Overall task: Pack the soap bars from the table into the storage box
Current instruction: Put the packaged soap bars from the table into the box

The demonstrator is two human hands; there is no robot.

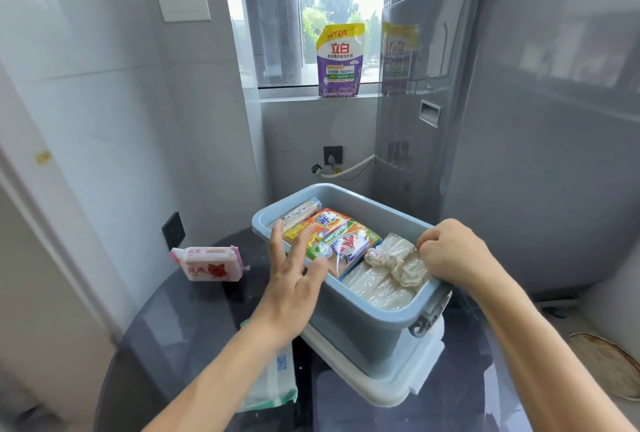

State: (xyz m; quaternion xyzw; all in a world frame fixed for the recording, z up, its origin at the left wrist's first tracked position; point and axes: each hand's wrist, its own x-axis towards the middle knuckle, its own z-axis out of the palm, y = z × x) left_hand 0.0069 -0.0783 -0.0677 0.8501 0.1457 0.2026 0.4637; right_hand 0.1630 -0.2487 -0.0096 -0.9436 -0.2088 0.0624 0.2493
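A blue storage box (349,324) stands on the dark round table (180,327), resting on its white lid (391,386). Inside lie several wrapped soap bars: a pale one (301,213) at the far end, orange and green packs (341,237) in the middle, and clear-wrapped bars (377,284) at the near end. My left hand (294,279) hovers with spread fingers over the box's left rim, holding nothing. My right hand (450,251) is closed at the right rim, pinching the knotted clear plastic wrap (398,267). A pink-and-white soap pack (209,263) lies on the table to the left.
A white and green packet (273,376) lies on the table under my left forearm. A washing machine (519,119) stands close behind the box on the right. A detergent pouch (341,60) stands on the window sill. Walls hem the table on the left.
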